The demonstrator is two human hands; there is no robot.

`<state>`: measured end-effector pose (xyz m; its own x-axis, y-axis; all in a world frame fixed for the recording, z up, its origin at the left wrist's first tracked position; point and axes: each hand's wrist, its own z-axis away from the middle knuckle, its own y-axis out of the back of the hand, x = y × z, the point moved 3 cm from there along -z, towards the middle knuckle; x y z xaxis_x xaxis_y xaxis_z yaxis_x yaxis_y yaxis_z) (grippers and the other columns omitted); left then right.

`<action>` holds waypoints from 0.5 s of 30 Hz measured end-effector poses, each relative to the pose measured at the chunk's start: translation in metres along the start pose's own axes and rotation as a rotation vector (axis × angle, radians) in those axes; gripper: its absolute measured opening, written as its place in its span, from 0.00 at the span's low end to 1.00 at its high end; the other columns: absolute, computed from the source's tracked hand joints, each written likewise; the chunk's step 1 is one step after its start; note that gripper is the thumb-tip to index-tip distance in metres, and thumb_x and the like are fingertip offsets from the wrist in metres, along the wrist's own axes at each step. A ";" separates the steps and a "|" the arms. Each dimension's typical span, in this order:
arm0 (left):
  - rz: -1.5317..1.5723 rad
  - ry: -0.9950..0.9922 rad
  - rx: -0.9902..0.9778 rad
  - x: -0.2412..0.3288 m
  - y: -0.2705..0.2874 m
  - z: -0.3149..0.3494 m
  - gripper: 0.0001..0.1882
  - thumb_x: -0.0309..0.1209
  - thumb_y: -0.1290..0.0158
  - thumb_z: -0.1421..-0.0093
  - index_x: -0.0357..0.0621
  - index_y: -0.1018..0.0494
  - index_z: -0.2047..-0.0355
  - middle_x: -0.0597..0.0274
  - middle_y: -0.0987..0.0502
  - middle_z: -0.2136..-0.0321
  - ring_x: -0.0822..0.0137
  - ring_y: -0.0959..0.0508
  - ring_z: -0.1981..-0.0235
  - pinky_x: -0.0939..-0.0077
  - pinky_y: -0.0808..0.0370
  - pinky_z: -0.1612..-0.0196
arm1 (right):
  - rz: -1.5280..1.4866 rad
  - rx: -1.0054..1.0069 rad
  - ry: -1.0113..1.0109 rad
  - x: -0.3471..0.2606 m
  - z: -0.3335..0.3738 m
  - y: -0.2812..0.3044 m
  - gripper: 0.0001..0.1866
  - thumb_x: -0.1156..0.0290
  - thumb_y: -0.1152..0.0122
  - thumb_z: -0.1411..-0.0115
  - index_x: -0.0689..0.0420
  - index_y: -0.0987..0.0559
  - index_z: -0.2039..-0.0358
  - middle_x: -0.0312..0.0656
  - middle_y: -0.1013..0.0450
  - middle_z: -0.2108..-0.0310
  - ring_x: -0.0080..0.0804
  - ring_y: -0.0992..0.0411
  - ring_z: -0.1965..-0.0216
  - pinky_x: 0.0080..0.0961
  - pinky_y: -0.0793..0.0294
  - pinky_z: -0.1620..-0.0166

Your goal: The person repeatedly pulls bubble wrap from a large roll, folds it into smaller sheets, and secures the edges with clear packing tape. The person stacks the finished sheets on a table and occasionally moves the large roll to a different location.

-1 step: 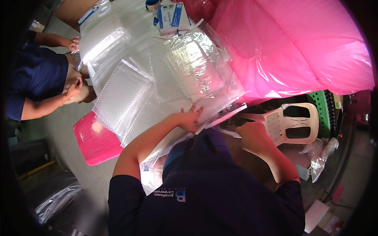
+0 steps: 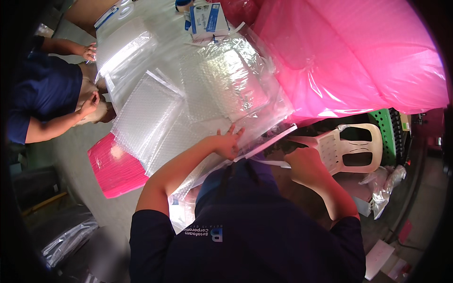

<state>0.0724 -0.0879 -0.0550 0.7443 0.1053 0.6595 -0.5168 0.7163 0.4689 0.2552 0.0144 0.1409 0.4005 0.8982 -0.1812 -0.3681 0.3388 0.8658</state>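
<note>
Closest in, your dark shirt (image 2: 264,226) filled the bottom of the view, and just past it came the action! Your right hand (image 2: 304,165) sat off the table's edge, fingers curled closed around the end of a narrow pale strip (image 2: 274,163). That strip ran out of your fist, leftward to the front edge of the work. Across from it, your left hand (image 2: 227,143) was open, fingers spread, palm down on the clear plastic sheeting (image 2: 207,139) by the near edge. A white-edged band (image 2: 271,142) slanted along that edge, between your two hands and a little beyond them.

Off to your right stood a cream plastic chair (image 2: 329,153), with a green perforated crate (image 2: 383,137) just behind it. To your left, a pink wrapped bundle (image 2: 115,172) rested below the table's side, and above it bubble-wrap pouches (image 2: 148,101) overlapped on the table (image 2: 165,23). Ahead lay a shiny pouch stack (image 2: 233,78), and a huge pink plastic-wrapped mass (image 2: 349,52) bulged on the right. Farther out, a co-worker (image 2: 49,94) stood at the left side, while a white-and-blue box (image 2: 208,23) sat at the far end.
</note>
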 end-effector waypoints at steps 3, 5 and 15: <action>0.024 0.031 0.041 0.008 0.000 0.009 0.11 0.43 0.42 0.53 0.54 0.21 0.72 0.58 0.72 0.32 0.43 0.78 0.34 0.21 0.61 0.45 | -0.030 -0.068 -0.031 -0.009 0.010 0.017 0.07 0.76 0.45 0.60 0.55 0.22 0.77 0.46 0.28 0.80 0.46 0.26 0.72 0.42 0.31 0.69; 0.127 0.013 0.103 0.009 0.007 0.016 0.11 0.44 0.42 0.52 0.53 0.22 0.73 0.57 0.67 0.32 0.45 0.75 0.33 0.24 0.60 0.43 | -0.007 -0.072 -0.026 -0.010 0.015 0.021 0.08 0.76 0.46 0.58 0.54 0.22 0.75 0.46 0.28 0.80 0.45 0.26 0.72 0.42 0.31 0.69; 1.254 -0.129 0.925 -0.041 -0.062 0.175 0.06 0.19 0.45 0.47 0.39 0.25 0.67 0.63 0.23 0.69 0.70 0.22 0.67 0.76 0.24 0.60 | -0.208 -0.155 0.010 -0.026 0.011 -0.018 0.21 0.64 0.44 0.47 0.47 0.29 0.51 0.45 0.26 0.75 0.46 0.26 0.70 0.42 0.29 0.68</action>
<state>-0.0003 -0.2577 -0.0083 -0.3600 0.1953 0.9123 -0.8624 -0.4426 -0.2456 0.2606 -0.0181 0.1347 0.4730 0.8070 -0.3536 -0.4033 0.5551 0.7275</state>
